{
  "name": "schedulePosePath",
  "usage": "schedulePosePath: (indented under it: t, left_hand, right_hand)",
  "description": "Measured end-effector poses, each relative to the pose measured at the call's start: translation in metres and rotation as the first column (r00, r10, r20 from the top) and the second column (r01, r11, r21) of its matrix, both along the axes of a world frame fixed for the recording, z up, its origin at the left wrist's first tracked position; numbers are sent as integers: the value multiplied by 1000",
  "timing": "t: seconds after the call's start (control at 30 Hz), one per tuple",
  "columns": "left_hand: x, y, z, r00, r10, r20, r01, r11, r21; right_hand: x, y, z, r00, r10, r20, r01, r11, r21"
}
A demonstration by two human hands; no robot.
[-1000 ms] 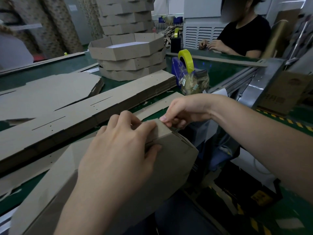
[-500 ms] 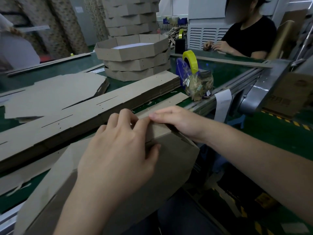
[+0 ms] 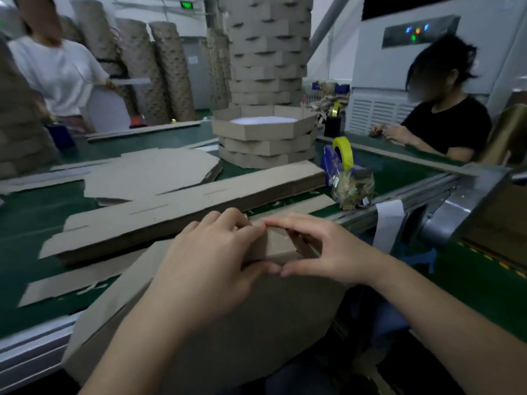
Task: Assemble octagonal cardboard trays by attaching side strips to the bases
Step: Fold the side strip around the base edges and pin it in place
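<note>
Pinches the side strip [image 3: 278, 242] with left hand [image 3: 208, 260] and right hand [image 3: 322, 252] together, fingers curled over its top edge, thumbs meeting below, on the base [image 3: 271, 317] leaning off the near edge of the green table [image 3: 34, 212]. Risks, by the look of it, a corner fold springing back if let go early, or a crooked seat and creased card from uneven squeezing.

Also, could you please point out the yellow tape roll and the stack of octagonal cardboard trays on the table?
yellow tape roll [image 3: 345, 152], head view: on its outer yellow band.
stack of octagonal cardboard trays [image 3: 265, 145], head view: on the front wall of the middle tray.
</note>
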State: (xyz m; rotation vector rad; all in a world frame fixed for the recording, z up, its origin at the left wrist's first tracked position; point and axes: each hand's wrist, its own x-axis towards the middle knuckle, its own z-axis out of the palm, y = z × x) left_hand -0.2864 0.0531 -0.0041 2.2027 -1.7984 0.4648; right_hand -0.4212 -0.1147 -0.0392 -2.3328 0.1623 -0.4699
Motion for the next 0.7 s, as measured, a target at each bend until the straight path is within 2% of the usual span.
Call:
schedulePosePath:
  t: [0.07, 0.2, 0.33, 0.4, 0.53, 0.63, 0.7]
  left_hand:
    - [-5, 15, 17, 999, -50, 19, 51, 997, -60]
    - [-20, 40, 66, 983, -153, 97, 172, 954, -244]
    - [-32, 63, 116, 966, -224, 129, 257, 875, -411]
    - [-35, 75, 140, 951, -244, 189, 306, 831, -465]
    - [-34, 88, 184, 904, -204, 376, 395, 736, -550]
    - [-24, 85, 208, 862, -169, 478, 451, 686, -571]
    - [-12, 76, 218, 828, -117, 548, 474, 669, -572]
  right_hand:
    - [-10, 11, 26, 999, 21, 36, -16, 991, -133]
    - [-32, 36, 93, 975, 63, 211, 14, 939, -343]
    - [-53, 63, 165, 969, 101, 224, 33, 849, -528]
    - [-61, 76, 197, 953, 136, 270, 49, 812, -582]
    - [-66, 94, 251, 913, 189, 361, 157, 655, -739]
    - [-59, 97, 275, 868, 211, 449, 279, 542, -793]
    - [-49, 95, 282, 842, 196, 502, 387, 429, -816]
